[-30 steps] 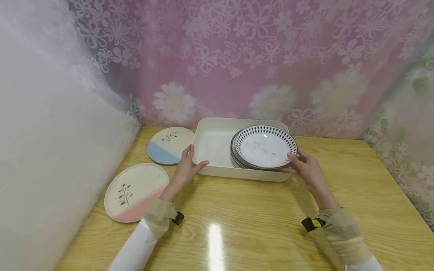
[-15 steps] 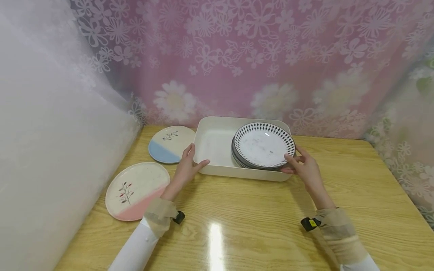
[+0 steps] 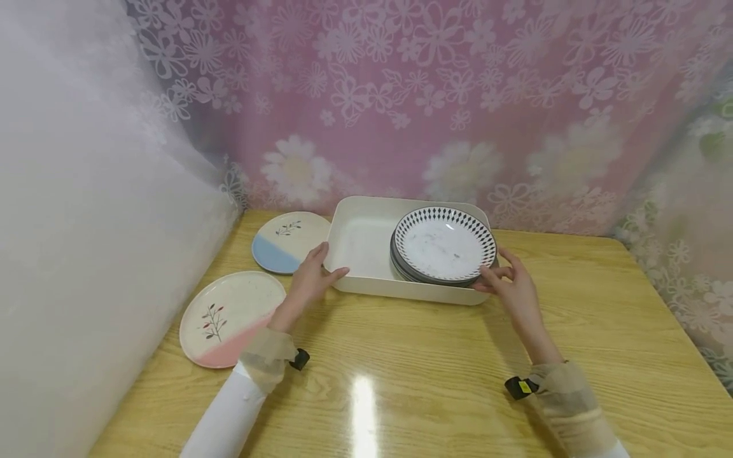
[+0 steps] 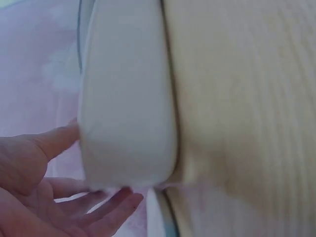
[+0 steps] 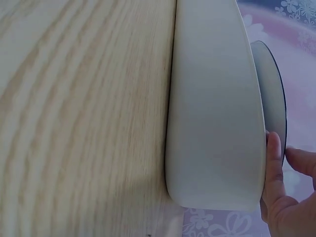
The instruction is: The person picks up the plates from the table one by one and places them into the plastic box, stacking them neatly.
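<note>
In the head view, a cream rectangular tray (image 3: 357, 245) holds a stack of round plates in its right part. The top plate (image 3: 443, 245) is white with black diamonds round its rim and sits slightly tilted over the grey-sided plates (image 3: 403, 270) below. My right hand (image 3: 515, 289) pinches the top plate's right edge, thumb above and fingers below, close to the tray's rim, as the right wrist view also shows. My left hand (image 3: 309, 280) is at the tray's front left corner. In the left wrist view its thumb touches the rim and its loosely extended fingers lie by the end wall.
A cream and blue plate (image 3: 289, 245) with a twig design lies left of the tray. Nearer, a cream and pink plate (image 3: 229, 318) lies partly behind my left wrist. Under everything is a wooden table (image 3: 424, 375), with a pink floral curtain (image 3: 378, 127) behind.
The top plate has come down slightly and to the left onto the stack, with my right hand following. My left hand has shifted a little left at the tray's corner.
</note>
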A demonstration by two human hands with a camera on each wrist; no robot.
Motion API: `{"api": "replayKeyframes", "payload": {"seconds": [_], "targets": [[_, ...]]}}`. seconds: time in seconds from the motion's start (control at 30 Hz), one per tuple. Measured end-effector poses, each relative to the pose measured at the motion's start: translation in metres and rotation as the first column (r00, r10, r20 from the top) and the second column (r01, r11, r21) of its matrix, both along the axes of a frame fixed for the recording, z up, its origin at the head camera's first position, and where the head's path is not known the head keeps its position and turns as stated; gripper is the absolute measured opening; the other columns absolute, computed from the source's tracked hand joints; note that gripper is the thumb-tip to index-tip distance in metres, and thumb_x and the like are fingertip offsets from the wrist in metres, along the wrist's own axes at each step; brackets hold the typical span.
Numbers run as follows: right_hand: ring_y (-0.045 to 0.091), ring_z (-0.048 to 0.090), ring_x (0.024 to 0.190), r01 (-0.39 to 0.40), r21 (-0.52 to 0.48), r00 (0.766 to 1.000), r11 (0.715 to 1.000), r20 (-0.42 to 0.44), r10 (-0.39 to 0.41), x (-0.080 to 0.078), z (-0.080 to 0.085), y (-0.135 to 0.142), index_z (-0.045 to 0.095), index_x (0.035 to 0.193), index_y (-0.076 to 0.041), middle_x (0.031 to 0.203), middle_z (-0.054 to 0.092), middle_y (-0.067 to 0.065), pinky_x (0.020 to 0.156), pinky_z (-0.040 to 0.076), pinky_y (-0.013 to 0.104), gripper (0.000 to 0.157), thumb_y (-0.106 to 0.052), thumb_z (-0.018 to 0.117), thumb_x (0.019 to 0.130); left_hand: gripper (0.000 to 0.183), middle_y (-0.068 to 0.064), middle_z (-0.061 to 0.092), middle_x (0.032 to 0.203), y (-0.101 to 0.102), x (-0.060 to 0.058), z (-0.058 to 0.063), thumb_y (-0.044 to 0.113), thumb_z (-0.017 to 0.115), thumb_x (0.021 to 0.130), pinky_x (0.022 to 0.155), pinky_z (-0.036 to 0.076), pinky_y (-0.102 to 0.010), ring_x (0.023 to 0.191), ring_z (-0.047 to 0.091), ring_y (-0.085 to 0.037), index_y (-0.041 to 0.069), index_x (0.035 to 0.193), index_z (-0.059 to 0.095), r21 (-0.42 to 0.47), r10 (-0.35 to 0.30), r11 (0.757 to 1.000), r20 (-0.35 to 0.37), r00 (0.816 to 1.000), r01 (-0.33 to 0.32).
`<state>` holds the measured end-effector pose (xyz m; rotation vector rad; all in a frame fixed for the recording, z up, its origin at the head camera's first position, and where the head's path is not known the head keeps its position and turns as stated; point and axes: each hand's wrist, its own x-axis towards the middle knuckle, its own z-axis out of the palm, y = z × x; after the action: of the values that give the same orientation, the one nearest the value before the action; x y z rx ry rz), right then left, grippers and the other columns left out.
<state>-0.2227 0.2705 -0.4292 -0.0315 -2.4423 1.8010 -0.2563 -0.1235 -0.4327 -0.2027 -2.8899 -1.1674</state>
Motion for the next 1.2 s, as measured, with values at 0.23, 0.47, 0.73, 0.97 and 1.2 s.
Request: {"api": "replayKeyframes", "payload": {"seconds": [0.23, 0.47, 0.73, 0.97, 1.2], "targets": [[0.005, 0.074, 0.075, 0.004, -0.016, 1.0, 1.0, 0.004, -0.004, 0.004, -0.002, 0.0, 0.016, 0.162, -0.006, 0.089, 0.066, -0.009, 0.081, 0.05, 0.007, 0.083, -0.028, 0.066, 0.1, 0.038, -0.012, 0.07, 0.126, -0.046, 0.01, 0.026, 0.033, 0.059, 0.104, 0.093, 0.055, -0.051, 0.11, 0.07, -0.032, 0.009, 0.133, 0.067, -0.003, 0.056, 0.998, -0.042, 0.998, -0.056], [0.002, 0.073, 0.074, -0.017, -0.02, 0.999, 1.0, -0.029, 0.017, 0.003, -0.005, 0.001, 0.02, 0.161, -0.003, 0.088, 0.066, -0.01, 0.079, 0.053, 0.009, 0.079, -0.025, 0.065, 0.101, 0.039, -0.018, 0.073, 0.116, -0.114, 0.044, 0.04, 0.026, 0.042, 0.111, 0.084, 0.06, -0.044, 0.101, 0.072, -0.034, 0.001, 0.128, 0.066, 0.036, 0.19, 0.982, -0.099, 0.977, -0.187], [-0.001, 0.072, 0.074, -0.025, -0.023, 0.999, 0.999, -0.037, 0.025, 0.004, -0.007, 0.001, 0.019, 0.161, -0.002, 0.087, 0.065, -0.016, 0.079, 0.052, 0.008, 0.079, -0.024, 0.065, 0.101, 0.047, -0.028, 0.064, 0.126, -0.182, 0.093, 0.018, 0.031, 0.037, 0.111, 0.092, 0.047, -0.059, 0.114, 0.06, -0.048, -0.005, 0.132, 0.059, -0.186, 0.375, 0.909, -0.028, 0.927, -0.373], [-0.001, 0.072, 0.075, -0.029, -0.045, 0.999, 0.999, -0.038, 0.027, 0.005, -0.008, 0.001, 0.018, 0.161, -0.003, 0.088, 0.066, -0.016, 0.081, 0.05, 0.006, 0.079, -0.025, 0.065, 0.101, 0.052, -0.037, 0.058, 0.127, -0.21, 0.122, -0.003, 0.029, 0.044, 0.107, 0.091, 0.047, -0.06, 0.115, 0.055, -0.054, -0.016, 0.132, 0.052, -0.262, 0.409, 0.889, 0.087, 0.909, -0.375], [-0.002, 0.071, 0.073, -0.027, -0.067, 0.999, 0.997, -0.042, 0.025, 0.004, -0.007, -0.002, 0.018, 0.161, -0.001, 0.085, 0.066, -0.017, 0.081, 0.051, 0.006, 0.078, -0.021, 0.064, 0.101, 0.057, -0.037, 0.063, 0.113, -0.226, 0.127, -0.012, 0.027, 0.048, 0.106, 0.087, 0.052, -0.053, 0.092, 0.07, -0.04, -0.024, 0.13, 0.042, -0.215, 0.349, 0.931, 0.29, 0.891, -0.295]]}}
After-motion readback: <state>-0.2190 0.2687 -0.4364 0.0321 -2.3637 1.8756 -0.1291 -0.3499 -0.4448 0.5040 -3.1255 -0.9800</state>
